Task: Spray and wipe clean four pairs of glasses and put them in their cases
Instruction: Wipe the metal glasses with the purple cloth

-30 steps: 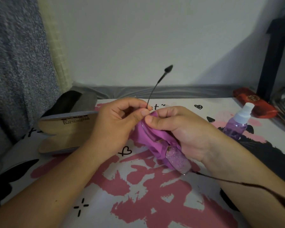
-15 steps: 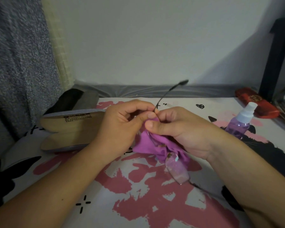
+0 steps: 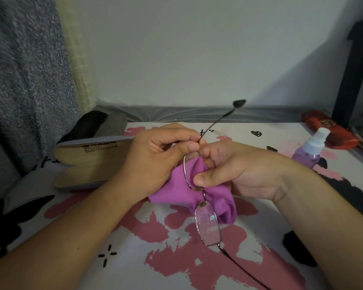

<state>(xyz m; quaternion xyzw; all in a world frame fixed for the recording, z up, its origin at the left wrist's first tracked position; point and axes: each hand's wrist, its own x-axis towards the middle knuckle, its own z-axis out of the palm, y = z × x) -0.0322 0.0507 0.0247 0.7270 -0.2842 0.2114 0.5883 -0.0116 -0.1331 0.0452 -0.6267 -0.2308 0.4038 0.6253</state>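
A: Both hands are on the job here. The left hand [image 3: 155, 162] pinches the glasses [image 3: 208, 225] at the far hinge, thumb against curled fingers, one temple arm poking up and away. The right hand [image 3: 235, 174] has the purple cloth [image 3: 176, 185] folded round the far lens, thumb pressing on top, fingers curled behind. All of it is held just above the patterned table cover [image 3: 134, 258].

B: And the near lens hangs bare, speckled with droplets. What makes this wipe good?

A: I'd say keep that hinge pinch firm but light, since the wire frame looks thin and likely to bend. Rub with cloth on both faces of the lens, then shift down to the wet one.

B: Give me the count, biggest first.

A: One open beige case [image 3: 88, 162] on the left, lying flat. One dark case [image 3: 105, 122] behind it. One red case [image 3: 329, 130] far right, closed. One spray bottle [image 3: 310, 149] beside it, upright. One cloth. One pair of glasses in view.

B: So three cases visible, not four?

A: Three I can see. The other pairs aren't in shot.
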